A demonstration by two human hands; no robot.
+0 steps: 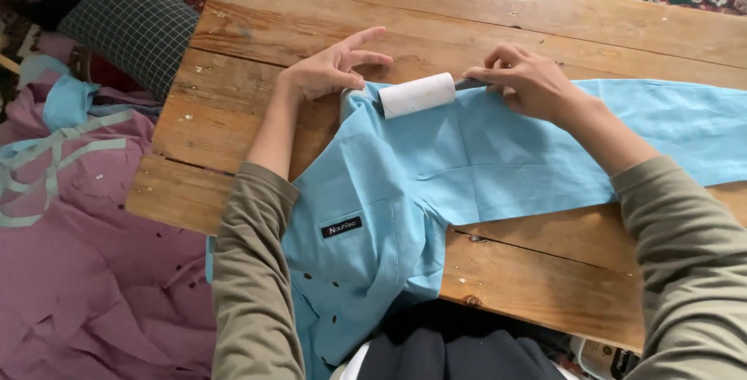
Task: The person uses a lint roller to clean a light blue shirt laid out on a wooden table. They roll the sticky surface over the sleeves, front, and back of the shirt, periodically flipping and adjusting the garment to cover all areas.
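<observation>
From the head camera, a light blue shirt (pixel 405 185) lay spread on the wooden worktop (pixel 482 14) — soft and limp, best pinned flat at its edge. The left hand (pixel 331 69) pressed its corner, fingers spread apart. The right hand (pixel 529 80) had fingers clamped on the handle of a white lint roller (pixel 416 94) — light and rigid — resting on the cloth.

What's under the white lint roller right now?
The lint roller lies on the light blue shirt, near its edge, held by the right hand. The left hand pins the shirt beside it. The wooden table underneath is covered there.
</observation>
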